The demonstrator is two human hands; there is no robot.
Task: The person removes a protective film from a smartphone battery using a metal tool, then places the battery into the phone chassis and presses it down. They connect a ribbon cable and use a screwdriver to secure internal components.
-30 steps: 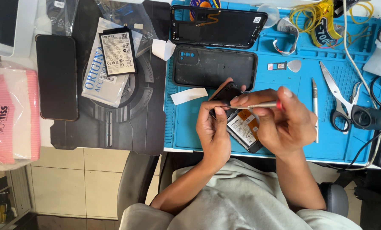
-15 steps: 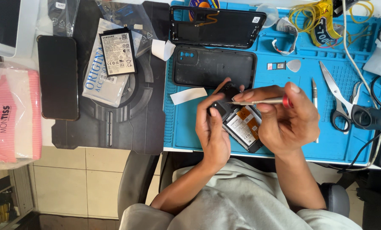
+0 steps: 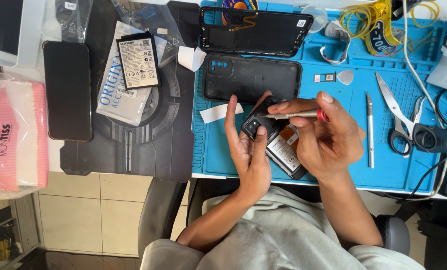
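Fingers (image 3: 283, 106) press a screwdriver (image 3: 296, 115) into the opened phone (image 3: 276, 142).

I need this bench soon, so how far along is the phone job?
Done: the black back cover and frame lie off on the blue mat. In hand: the left hand holds the opened phone while the right hand works a screwdriver on its top. Left: the spare battery lies unfitted; covers remain off.
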